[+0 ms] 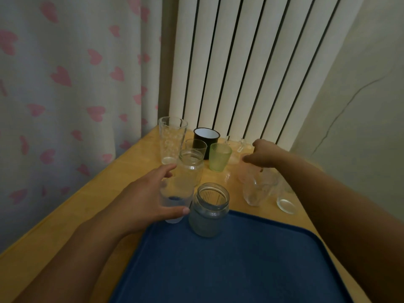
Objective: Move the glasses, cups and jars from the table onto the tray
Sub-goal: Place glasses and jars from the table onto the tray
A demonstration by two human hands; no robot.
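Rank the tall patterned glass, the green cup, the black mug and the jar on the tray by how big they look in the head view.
1. Tall patterned glass
2. Jar on the blue tray; it sits nearest the camera, so this is unsure.
3. Green cup and black mug: they look alike, and the mug is partly hidden.

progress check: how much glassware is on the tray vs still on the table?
Done: one clear jar stands at the far edge of the blue tray. In hand: the left hand grips a clear glass beside the tray; the right hand reaches over the clear glasses on the right. Left: tall glass, black mug, green cup and several others remain on the table.
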